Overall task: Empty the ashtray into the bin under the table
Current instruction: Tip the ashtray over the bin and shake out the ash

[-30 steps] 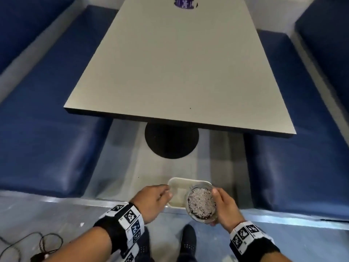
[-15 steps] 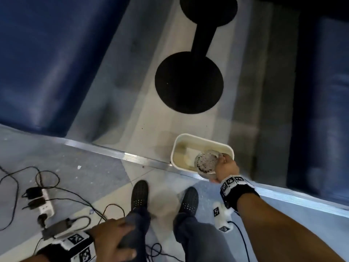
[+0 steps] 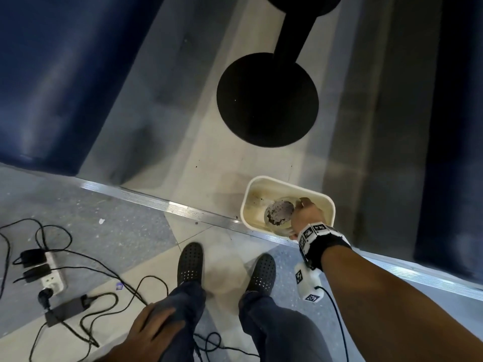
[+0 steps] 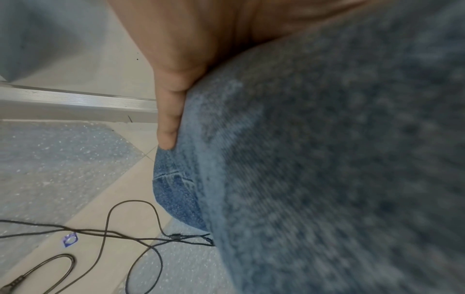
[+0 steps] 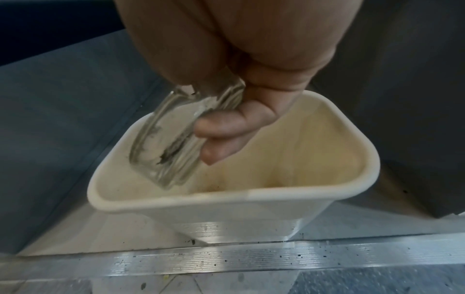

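My right hand point(image 3: 305, 212) grips a clear glass ashtray point(image 3: 279, 214) over the mouth of a cream plastic bin point(image 3: 328, 205) on the floor. The ashtray is tipped steeply, with grey and dark ash clinging inside it. In the right wrist view the ashtray point(image 5: 171, 139) hangs on edge above the bin point(image 5: 226, 201), and the fingers point(image 5: 226, 123) of my right hand point(image 5: 221, 95) curl round its rim. My left hand point(image 3: 154, 327) lies flat on my left knee in blue jeans. The left wrist view shows this left hand point(image 4: 173, 95) against the denim point(image 4: 327, 159).
The table's black round base point(image 3: 268, 100) and post stand just beyond the bin. Dark blue bench seats point(image 3: 52, 74) flank the floor on both sides. A metal floor strip point(image 3: 170, 205) runs in front of the bin. A power strip point(image 3: 53, 273) and loose cables point(image 3: 104, 309) lie at left by my shoes.
The view dropped from the tabletop to the floor. My right hand lowered the ashtray into the bin's mouth and tipped it further. My left hand left the ashtray and settled on my knee.
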The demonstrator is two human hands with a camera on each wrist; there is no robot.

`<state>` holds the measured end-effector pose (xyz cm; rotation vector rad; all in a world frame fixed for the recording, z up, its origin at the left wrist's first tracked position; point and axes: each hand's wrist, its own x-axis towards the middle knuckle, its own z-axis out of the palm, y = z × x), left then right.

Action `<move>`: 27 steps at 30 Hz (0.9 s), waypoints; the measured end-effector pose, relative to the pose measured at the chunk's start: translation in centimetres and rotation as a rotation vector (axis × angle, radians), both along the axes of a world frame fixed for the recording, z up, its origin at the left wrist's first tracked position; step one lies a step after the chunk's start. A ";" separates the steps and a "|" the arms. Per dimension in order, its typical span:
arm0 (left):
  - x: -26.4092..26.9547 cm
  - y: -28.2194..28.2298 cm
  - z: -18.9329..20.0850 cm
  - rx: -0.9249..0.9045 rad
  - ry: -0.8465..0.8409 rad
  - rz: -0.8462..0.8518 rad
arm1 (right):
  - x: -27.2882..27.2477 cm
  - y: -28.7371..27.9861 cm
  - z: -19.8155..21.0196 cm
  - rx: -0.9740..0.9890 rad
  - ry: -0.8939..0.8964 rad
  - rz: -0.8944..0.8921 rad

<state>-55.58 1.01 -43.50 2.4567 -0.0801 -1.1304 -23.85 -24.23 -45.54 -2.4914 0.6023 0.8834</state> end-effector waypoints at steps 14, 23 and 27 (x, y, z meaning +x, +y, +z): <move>0.3 -0.5 0.9 0.068 -0.246 -0.171 | 1.4 -1.0 -0.3 -0.063 0.030 -0.020; 1.7 -0.7 1.6 -0.152 0.099 -0.003 | 2.0 -2.6 0.1 -0.101 0.039 -0.071; 1.1 1.6 -1.3 -0.201 0.081 -0.015 | 2.3 -1.6 -0.1 -0.108 0.020 0.103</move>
